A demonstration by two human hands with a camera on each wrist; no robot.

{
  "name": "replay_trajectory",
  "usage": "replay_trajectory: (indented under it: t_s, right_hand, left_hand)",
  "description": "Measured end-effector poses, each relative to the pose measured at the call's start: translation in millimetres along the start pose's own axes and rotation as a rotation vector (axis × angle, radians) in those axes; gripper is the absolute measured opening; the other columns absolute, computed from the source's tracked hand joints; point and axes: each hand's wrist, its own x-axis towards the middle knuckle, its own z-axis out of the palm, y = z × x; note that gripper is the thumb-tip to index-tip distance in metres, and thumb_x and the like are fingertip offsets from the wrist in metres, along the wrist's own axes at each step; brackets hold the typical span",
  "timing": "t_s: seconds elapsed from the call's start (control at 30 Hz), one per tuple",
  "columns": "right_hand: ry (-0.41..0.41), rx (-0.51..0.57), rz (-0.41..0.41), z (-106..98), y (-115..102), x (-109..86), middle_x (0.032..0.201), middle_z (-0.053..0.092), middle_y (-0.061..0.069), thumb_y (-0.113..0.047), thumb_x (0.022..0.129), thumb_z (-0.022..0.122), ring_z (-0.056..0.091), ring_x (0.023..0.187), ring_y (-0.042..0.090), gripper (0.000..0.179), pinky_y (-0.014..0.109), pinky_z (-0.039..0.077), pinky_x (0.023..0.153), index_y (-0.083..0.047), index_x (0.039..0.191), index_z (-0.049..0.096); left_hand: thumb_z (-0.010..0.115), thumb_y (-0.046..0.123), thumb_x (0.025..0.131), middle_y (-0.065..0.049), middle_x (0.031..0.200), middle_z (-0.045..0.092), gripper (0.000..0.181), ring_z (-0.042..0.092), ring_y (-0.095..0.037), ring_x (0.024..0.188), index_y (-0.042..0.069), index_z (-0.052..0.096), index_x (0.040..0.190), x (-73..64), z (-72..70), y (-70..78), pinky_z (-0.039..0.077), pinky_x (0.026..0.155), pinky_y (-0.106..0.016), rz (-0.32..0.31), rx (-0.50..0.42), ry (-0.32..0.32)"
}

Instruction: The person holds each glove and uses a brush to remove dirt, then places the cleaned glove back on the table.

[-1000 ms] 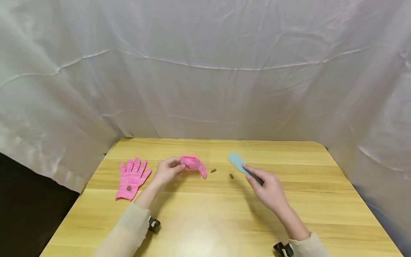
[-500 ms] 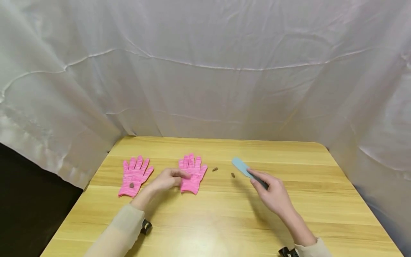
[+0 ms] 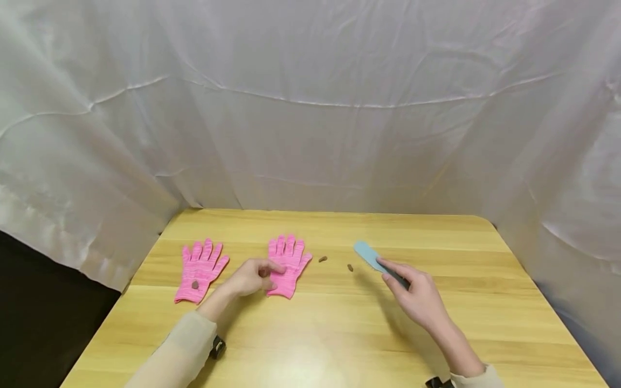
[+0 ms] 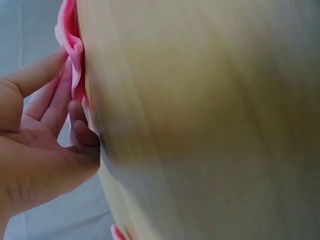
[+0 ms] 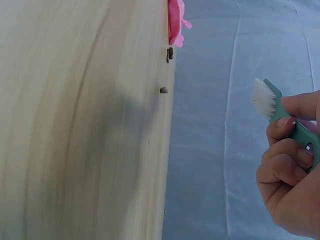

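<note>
In the head view a pink knit glove (image 3: 289, 265) lies flat near the middle of the table, fingers pointing away. My left hand (image 3: 252, 277) is at its left side, fingertips on the glove and thumb by the edge near the cuff. Fingers and thumb stand apart, with no clear pinch; the left wrist view shows the fingertips (image 4: 60, 57) against the fabric. My right hand (image 3: 419, 293) holds a small blue-green brush (image 3: 367, 253) above the table, its white bristles (image 5: 264, 98) visible in the right wrist view. Two small brown pieces (image 3: 350, 267) lie between glove and brush.
A second pink glove (image 3: 200, 269) lies flat at the left, with a brown piece (image 3: 195, 284) on its palm. The wooden table (image 3: 310, 334) ends at a grey curtain (image 3: 310, 151) behind and at the sides.
The lifted, folded glove came down flat on the table under my left hand, then turned slightly. My right hand with the brush moved a little right and nearer.
</note>
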Motion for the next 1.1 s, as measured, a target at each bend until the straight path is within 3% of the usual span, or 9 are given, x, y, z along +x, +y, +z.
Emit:
replay_trajectory:
  t_s: [0.2, 0.4, 0.53, 0.7, 0.77, 0.93, 0.97, 1.1]
  right_hand:
    - [-0.018, -0.013, 0.010, -3.0, 2.6, 2.4, 0.130, 0.071, 0.015, -0.020, 0.102, 0.068, 0.057, 0.071, 0.015, 0.034, 0.026, 0.048, 0.057, -0.017, 0.136, 0.071]
    - [-0.035, -0.021, 0.045, -7.3, 3.9, 4.2, 0.123, 0.073, 0.014, -0.023, 0.103, 0.066, 0.046, 0.056, 0.010, 0.034, 0.027, 0.043, 0.049, -0.019, 0.137, 0.070]
    - [-0.023, -0.029, 0.043, -9.8, 3.3, 4.2, 0.126, 0.072, 0.013, -0.023, 0.104, 0.066, 0.056, 0.068, 0.014, 0.034, 0.026, 0.048, 0.057, -0.020, 0.138, 0.070]
    - [0.014, -0.048, 0.011, -13.6, 3.5, -0.2, 0.131, 0.071, 0.012, -0.020, 0.103, 0.067, 0.065, 0.094, 0.020, 0.034, 0.025, 0.054, 0.074, -0.019, 0.137, 0.070]
    - [0.033, -0.054, 0.002, -14.3, 5.2, -2.4, 0.130, 0.071, 0.011, -0.019, 0.103, 0.067, 0.067, 0.097, 0.020, 0.034, 0.024, 0.055, 0.078, -0.019, 0.136, 0.071]
    - [0.075, -0.073, -0.005, -18.0, 11.2, -5.9, 0.129, 0.072, 0.008, -0.018, 0.102, 0.068, 0.067, 0.096, 0.014, 0.033, 0.018, 0.053, 0.077, -0.020, 0.135, 0.072]
    - [0.081, -0.076, -0.006, -19.0, 12.2, -6.3, 0.129, 0.072, 0.008, -0.017, 0.102, 0.068, 0.067, 0.097, 0.013, 0.033, 0.017, 0.053, 0.077, -0.020, 0.135, 0.072]
    - [0.101, -0.088, -0.008, -22.5, 14.9, -8.3, 0.126, 0.074, 0.008, -0.017, 0.101, 0.070, 0.066, 0.095, 0.011, 0.033, 0.013, 0.051, 0.076, -0.019, 0.133, 0.073]
  left_hand:
    - [0.078, -0.005, 0.079, -0.009, 0.104, 0.064, 0.043, 0.052, -0.022, 0.092, 0.007, 0.075, 0.121, -2.9, 2.5, -2.8, 0.049, 0.073, -0.027, 0.008, -0.038, 0.005]
    - [0.076, 0.002, 0.087, -0.014, 0.115, 0.069, 0.036, 0.059, -0.023, 0.096, 0.005, 0.074, 0.123, -13.4, -2.1, 3.9, 0.053, 0.073, -0.027, 0.044, -0.061, 0.051]
    - [0.072, 0.014, 0.096, -0.015, 0.123, 0.070, 0.031, 0.062, -0.025, 0.105, 0.007, 0.073, 0.126, -30.2, -12.0, 10.6, 0.055, 0.080, -0.033, 0.060, -0.069, 0.162]
    - [0.067, 0.018, 0.102, -0.014, 0.124, 0.070, 0.031, 0.063, -0.026, 0.109, 0.006, 0.071, 0.130, -55.6, -33.0, 12.1, 0.055, 0.085, -0.035, 0.123, -0.050, 0.340]
    - [0.067, 0.020, 0.102, -0.013, 0.123, 0.071, 0.031, 0.064, -0.024, 0.109, 0.007, 0.070, 0.131, -67.3, -42.5, 8.9, 0.053, 0.093, -0.036, 0.134, -0.019, 0.421]
    - [0.067, 0.021, 0.103, -0.015, 0.124, 0.071, 0.033, 0.063, -0.004, 0.103, 0.008, 0.070, 0.133, -94.1, -64.1, -8.9, 0.053, 0.090, -0.020, 0.111, 0.031, 0.584]
    - [0.067, 0.021, 0.103, -0.015, 0.125, 0.071, 0.033, 0.062, 0.000, 0.100, 0.007, 0.070, 0.132, -97.8, -68.1, -14.2, 0.054, 0.081, -0.016, 0.104, 0.042, 0.608]
    - [0.066, 0.021, 0.103, -0.019, 0.121, 0.069, 0.034, 0.057, 0.008, 0.094, 0.003, 0.069, 0.131, -108.7, -84.5, -38.6, 0.052, 0.075, -0.010, 0.092, 0.085, 0.649]
